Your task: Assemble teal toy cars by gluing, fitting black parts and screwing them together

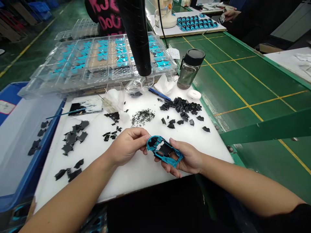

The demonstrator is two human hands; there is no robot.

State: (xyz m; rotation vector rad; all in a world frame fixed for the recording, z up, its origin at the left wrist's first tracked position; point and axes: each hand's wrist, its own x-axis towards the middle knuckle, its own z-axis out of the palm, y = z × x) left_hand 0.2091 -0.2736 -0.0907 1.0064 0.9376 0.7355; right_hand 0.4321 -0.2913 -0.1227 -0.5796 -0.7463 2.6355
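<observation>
While left hand (126,145) and right hand (189,158) clasp one blue car shell (164,150), one bottle (190,68) behind

Factory assembly line: green conveyor (243,77), stacked part trays (97,61), co-workers' stations.

The person's left hand (126,146) and right hand (187,160) are both bare, and so are both wrists and forearms. The left arm is uncovered all the way to the lower left corner of the view. The only clothing in sight is a black fabric sleeve (302,216) on the right arm. It starts above the elbow, well off the near right corner of the white padded bench top (136,176). Its cloth is plain and dark, ending in a soft, rounded hem.
</observation>
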